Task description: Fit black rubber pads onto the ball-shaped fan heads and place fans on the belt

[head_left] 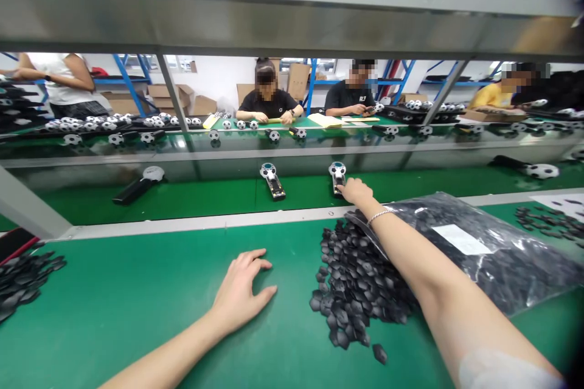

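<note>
My right hand (358, 192) reaches over the belt, its fingers closed at the lower end of a handheld device with a football-patterned round head (337, 170). The device's dark handle shows gold-coloured spots, and part of it is hidden behind my fingers. Resting on the green tabletop, my left hand (244, 285) has its fingers apart and holds nothing. Between my arms lies a heap of small black pentagon-like plastic pieces (351, 285). A second similar device (272, 181) lies on the belt, left of the one I touch.
A clear plastic bag of black pieces (515, 255) lies under and beyond my right forearm. Another black device (139, 185) is on the green belt (219, 194) at left. More black pieces (27, 279) sit at the left edge. Several co-workers sit or stand across the line. A metal shelf (274, 18) spans overhead.
</note>
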`<state>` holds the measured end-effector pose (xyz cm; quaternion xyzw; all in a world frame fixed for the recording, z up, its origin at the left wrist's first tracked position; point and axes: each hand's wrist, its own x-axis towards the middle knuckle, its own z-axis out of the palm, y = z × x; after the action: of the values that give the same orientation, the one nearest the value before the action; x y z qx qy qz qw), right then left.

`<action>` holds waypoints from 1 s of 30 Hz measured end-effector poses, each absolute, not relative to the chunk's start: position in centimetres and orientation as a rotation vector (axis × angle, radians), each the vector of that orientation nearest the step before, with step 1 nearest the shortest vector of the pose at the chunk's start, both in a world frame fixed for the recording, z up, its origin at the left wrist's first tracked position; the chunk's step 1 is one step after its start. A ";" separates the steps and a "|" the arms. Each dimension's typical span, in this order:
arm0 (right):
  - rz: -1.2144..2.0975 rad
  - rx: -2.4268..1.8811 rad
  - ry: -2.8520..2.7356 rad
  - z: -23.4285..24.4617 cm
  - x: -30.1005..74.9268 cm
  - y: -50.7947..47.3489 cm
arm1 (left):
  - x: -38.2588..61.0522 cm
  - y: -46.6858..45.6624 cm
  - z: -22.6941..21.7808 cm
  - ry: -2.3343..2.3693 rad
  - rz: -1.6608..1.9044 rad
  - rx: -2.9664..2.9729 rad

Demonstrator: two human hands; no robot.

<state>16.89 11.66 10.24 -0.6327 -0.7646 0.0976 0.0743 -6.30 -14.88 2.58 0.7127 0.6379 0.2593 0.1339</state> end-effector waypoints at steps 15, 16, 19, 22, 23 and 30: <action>0.446 -0.930 -3.082 7.6 15.9 -9.7 | -6.6 -14.7 2.4 1.823 0.707 2.223; 0.421 -0.944 -3.079 7.5 15.9 -9.5 | -6.6 -14.7 2.4 1.824 0.700 2.228; 0.359 -0.931 -3.069 7.2 16.0 -9.4 | -6.5 -14.7 2.4 1.833 0.698 2.227; 0.378 -0.882 -3.023 7.0 16.3 -9.8 | -6.3 -14.9 2.5 1.846 0.724 2.207; 0.405 -0.872 -3.005 6.8 16.4 -9.9 | -6.2 -15.0 2.6 1.850 0.732 2.195; 0.629 -0.746 -2.866 5.8 17.0 -9.6 | -5.6 -15.1 2.9 1.864 0.752 2.130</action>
<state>16.99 -9.56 5.77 -0.2459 -0.9451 0.2075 0.0568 -5.65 -15.10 2.86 0.7233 0.6328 0.2552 0.1062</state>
